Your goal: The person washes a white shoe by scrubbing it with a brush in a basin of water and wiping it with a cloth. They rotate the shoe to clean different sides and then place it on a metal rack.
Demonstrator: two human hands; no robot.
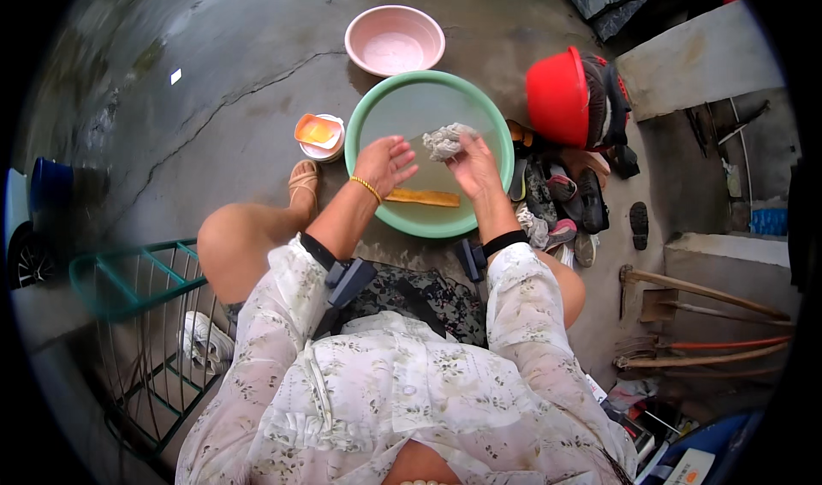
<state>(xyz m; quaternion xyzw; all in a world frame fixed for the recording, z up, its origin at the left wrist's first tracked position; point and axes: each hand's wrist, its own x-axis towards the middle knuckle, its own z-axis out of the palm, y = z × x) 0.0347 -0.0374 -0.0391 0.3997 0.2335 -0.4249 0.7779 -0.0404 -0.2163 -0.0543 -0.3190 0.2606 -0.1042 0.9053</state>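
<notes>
Before me stands a round green plastic basin (358, 196) of cloudy water. Over its right part, my right hand (476, 167) grips a crumpled, wet greyish-white cloth (443, 141). My left hand (384, 164) is over the basin's left side, palm turned towards the cloth, fingers apart and holding nothing. A gap separates it from the cloth. Below the hands a yellowish-brown wooden strip (424, 197) lies across the near part of the basin; its left end is partly hidden by my left wrist.
A pink basin (395, 42) stands beyond the green one. An orange soap dish (318, 130) rests on a small white tub (331, 155) at left. Several shoes (562, 196) crowd the right side, near a tipped red bucket (557, 98). Long-handled tools (706, 292) lie far right; a green metal rack (148, 279) stands left.
</notes>
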